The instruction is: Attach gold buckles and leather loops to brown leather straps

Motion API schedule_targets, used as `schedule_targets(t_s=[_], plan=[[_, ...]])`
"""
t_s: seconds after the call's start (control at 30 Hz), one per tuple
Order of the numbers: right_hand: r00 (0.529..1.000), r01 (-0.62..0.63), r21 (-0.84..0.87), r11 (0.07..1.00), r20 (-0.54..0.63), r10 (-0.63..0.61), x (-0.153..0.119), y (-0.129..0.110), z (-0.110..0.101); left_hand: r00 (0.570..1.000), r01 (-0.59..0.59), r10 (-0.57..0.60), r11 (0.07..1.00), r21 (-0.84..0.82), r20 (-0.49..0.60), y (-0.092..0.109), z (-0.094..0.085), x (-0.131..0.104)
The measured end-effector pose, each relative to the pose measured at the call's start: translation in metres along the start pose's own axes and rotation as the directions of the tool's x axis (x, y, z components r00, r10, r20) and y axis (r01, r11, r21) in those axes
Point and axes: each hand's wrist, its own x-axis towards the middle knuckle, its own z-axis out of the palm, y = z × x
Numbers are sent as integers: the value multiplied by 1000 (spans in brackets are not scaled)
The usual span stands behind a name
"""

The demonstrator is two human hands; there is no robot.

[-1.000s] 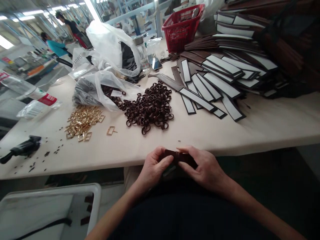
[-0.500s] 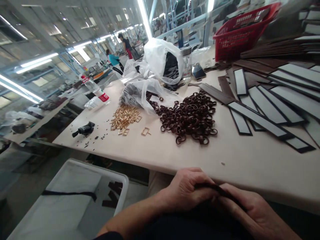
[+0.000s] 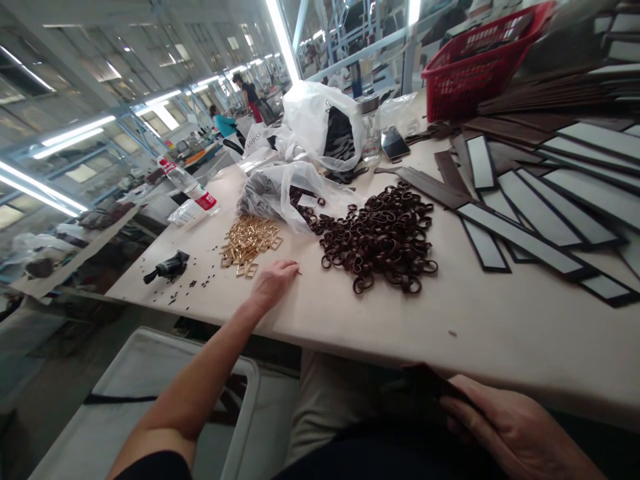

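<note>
My left hand (image 3: 275, 283) reaches across the table, fingers closed over the lone gold buckle. Only the tip of the buckle's prong (image 3: 299, 271) shows beyond the fingertips; the frame is hidden. In my right hand (image 3: 500, 417), low at the table's front edge, a dark brown leather strap (image 3: 433, 383) is gripped between thumb and fingers. Its far end points up and to the left. A pile of gold buckles (image 3: 250, 240) lies just behind my left hand, and a heap of dark brown leather loops (image 3: 380, 233) lies to its right.
Black-edged grey strips (image 3: 530, 240) overlap on the right, below a red basket (image 3: 470, 73). Plastic bags (image 3: 320, 120), a glass jar (image 3: 370, 130) and a phone (image 3: 395, 143) stand behind. At left are a bottle (image 3: 190, 183), a black tool (image 3: 167, 265) and a white bin (image 3: 145, 340).
My left hand has let go of the strap and moved left and forward onto the lone gold buckle. My right hand keeps the strap near the table edge.
</note>
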Motion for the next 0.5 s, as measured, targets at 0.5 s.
schedule_targets(t_s=[0.5], plan=[[997, -65, 64, 996, 34, 63, -1, -8, 1, 985, 144, -157, 974, -177, -65, -2, 2, 34]])
